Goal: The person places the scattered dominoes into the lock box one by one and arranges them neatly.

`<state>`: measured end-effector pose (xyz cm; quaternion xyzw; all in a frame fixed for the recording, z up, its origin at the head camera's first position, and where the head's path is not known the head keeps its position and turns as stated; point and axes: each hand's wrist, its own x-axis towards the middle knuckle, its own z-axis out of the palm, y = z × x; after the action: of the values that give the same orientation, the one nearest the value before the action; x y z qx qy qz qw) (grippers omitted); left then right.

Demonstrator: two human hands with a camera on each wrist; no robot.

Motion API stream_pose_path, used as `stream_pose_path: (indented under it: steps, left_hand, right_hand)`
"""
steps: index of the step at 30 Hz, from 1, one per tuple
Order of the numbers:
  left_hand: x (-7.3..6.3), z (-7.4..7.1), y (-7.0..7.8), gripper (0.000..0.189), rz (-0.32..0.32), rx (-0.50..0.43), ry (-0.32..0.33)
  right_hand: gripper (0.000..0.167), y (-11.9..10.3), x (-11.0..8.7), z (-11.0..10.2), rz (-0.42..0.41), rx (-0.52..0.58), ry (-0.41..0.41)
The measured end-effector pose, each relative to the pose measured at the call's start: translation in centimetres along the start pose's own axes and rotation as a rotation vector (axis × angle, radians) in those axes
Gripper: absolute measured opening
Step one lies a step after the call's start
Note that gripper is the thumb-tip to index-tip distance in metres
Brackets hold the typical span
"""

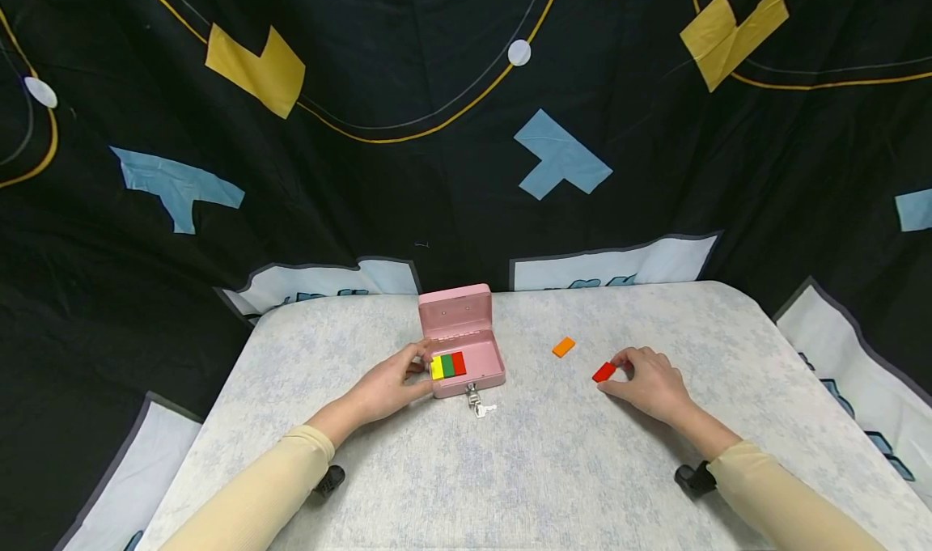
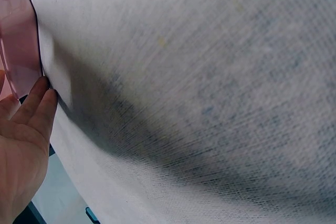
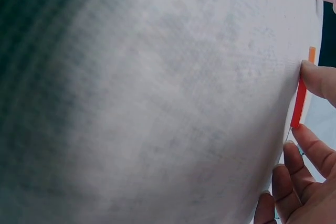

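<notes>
A small pink cash box [image 1: 494, 363] stands with its lid raised at the middle of the table. Side by side at its left end lie a yellow tile [image 1: 436, 367], a green tile [image 1: 447, 365] and a red tile [image 1: 459, 363]. My left hand [image 1: 393, 379] rests against the box's left side, thumb by the front corner; in the left wrist view its fairly straight fingers [image 2: 39, 103] meet the box wall. To the right, my right hand [image 1: 650, 381] pinches another thin red tile [image 1: 603, 372] by its ends, close over the tabletop. An orange tile [image 1: 564, 346] lies between box and right hand.
Keys [image 1: 481, 410] hang from the lock on the box's front. The table [image 1: 539, 470] has a pale mottled cloth. Behind it hangs a black curtain [image 1: 408, 203] with yellow and blue shapes. Dark wrist straps [image 1: 695, 480] sit near both cuffs.
</notes>
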<state>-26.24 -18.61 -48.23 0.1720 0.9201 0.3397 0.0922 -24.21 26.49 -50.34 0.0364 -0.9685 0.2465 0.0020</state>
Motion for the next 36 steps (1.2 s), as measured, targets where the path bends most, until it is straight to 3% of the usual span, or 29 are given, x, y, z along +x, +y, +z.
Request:
stream_pose_path:
  steps: [19,36]
  left_hand:
    - [-0.04,-0.06,-0.17,0.045,0.033,-0.017,-0.004]
    - [-0.09,-0.11,-0.12,0.042,0.022,-0.017,-0.007]
  right_hand:
    - [0.049,0.07,-0.03,-0.11,-0.003,0.005,-0.01]
    - [0.049,-0.35,-0.01,-0.34,0.011,0.012,-0.026]
